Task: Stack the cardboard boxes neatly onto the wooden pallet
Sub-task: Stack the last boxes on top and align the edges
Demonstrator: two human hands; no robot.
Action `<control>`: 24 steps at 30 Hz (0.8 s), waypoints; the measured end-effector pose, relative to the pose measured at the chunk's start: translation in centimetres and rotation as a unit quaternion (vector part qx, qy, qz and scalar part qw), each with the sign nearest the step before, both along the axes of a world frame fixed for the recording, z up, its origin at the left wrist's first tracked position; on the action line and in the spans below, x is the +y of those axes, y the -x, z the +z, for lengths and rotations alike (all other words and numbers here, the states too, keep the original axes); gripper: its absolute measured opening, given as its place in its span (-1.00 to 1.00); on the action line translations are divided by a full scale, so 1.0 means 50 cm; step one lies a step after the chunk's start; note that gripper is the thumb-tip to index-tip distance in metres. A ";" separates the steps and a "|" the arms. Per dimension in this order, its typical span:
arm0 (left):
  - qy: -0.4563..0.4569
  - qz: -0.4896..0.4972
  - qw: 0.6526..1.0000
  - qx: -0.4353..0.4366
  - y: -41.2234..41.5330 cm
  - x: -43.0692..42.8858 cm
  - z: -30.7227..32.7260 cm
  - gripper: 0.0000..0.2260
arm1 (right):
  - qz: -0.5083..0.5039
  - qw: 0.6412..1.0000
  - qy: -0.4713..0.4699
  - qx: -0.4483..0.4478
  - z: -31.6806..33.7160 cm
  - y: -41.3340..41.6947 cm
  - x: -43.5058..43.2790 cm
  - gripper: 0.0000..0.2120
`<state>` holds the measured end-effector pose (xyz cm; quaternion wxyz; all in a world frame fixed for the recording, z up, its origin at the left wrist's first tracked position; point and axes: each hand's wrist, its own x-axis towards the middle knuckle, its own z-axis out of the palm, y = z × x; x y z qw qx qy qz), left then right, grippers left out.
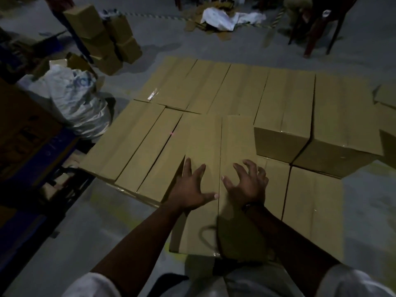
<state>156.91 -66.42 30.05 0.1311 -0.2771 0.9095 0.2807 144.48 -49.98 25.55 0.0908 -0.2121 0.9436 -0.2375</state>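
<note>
Dim warehouse floor, seen from above your own arms. Your left hand lies dead centre with its fingers straight and spread wide, palm down on the top of a cardboard box, gripping nothing. Your right hand is just beside it toward 3 o'clock, fingers splayed and bent like a claw, fingertips at the same box top. It holds nothing either, and whether the palm touches the cardboard cannot be told. A dark band circles that wrist.

The box under your hands runs lengthwise from 6 o'clock toward 12 o'clock and sits packed against its neighbours. A row of long boxes lies side by side with it at 9 o'clock, and a far row fills 12 o'clock. At 2 o'clock two boxes stand a layer higher than the rest. A lower box lies at 4 o'clock, touching the one under your hands.

Off the stack, a white plastic bag slumps at 10 o'clock, a small pile of boxes leans at 11 o'clock, and crumpled white sheeting lies on the grey floor at 12 o'clock (with cardboard scraps around it).
</note>
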 end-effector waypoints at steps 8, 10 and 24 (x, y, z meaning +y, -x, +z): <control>-0.031 -0.096 0.995 -0.027 0.046 -0.092 -0.062 0.09 | -0.024 0.998 0.000 0.051 -0.074 0.010 -0.048 -0.35; -0.031 -0.107 0.993 -0.029 0.057 -0.115 -0.080 0.10 | -0.028 0.998 -0.019 0.045 -0.092 0.014 -0.059 -0.36; -0.173 -0.202 0.963 0.032 0.103 -0.302 -0.167 0.08 | -0.076 0.995 -0.056 -0.037 -0.122 0.023 -0.167 -0.25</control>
